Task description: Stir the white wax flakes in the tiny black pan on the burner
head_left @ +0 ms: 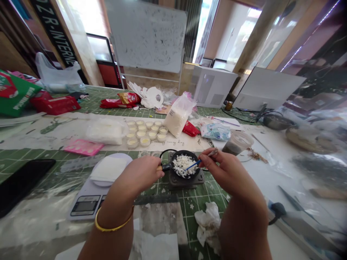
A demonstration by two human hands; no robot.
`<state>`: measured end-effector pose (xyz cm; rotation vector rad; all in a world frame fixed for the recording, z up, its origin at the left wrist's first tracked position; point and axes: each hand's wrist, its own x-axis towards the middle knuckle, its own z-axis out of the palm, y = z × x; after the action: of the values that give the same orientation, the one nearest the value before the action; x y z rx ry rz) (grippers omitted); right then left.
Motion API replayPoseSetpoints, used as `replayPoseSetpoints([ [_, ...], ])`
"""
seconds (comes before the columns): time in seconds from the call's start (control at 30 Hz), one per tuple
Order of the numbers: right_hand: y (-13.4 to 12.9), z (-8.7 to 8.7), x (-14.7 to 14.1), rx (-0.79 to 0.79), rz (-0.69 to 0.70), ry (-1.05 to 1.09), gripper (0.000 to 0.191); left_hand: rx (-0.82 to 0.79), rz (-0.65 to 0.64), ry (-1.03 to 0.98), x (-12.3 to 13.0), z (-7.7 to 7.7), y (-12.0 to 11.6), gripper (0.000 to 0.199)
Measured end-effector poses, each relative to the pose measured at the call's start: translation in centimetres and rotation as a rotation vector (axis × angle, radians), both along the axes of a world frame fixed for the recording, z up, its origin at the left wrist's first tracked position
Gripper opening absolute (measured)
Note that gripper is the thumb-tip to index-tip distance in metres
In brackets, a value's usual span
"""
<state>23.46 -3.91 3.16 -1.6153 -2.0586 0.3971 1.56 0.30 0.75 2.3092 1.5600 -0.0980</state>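
While your left hand (141, 174) grips the handle of the small black pan (185, 165) filled with white wax flakes (182, 166), your right hand (227, 169) pinches a thin blue stick (193, 165), its tip in the flakes. That pan sits on a small dark burner (185, 179) on the green gridded tabletop (197, 202), beside a white digital scale (92, 195). Filled round white cups (146, 131) stand beyond.

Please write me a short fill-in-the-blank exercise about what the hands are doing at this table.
1. The left hand grips the pan's ____.
2. The right hand holds a thin ____ stick into the pan.
3. The flakes in the pan are ____ in colour.
4. On the left wrist sits a ____ bangle.

Missing words: handle; blue; white; gold
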Motion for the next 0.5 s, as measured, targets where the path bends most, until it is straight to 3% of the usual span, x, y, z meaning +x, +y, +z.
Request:
replayPoseSetpoints([
  [0.13,0.06,-0.01,-0.11,-0.038,0.07,-0.014,0.026,-0.002,0.005,-0.001,-0.06,0.03,-0.06,0.018],
  [0.5,-0.03,-0.04,0.23,-0.013,0.005,-0.076,0.027,-0.008,0.006,0.025,-0.01,0.11,-0.13,0.018],
])
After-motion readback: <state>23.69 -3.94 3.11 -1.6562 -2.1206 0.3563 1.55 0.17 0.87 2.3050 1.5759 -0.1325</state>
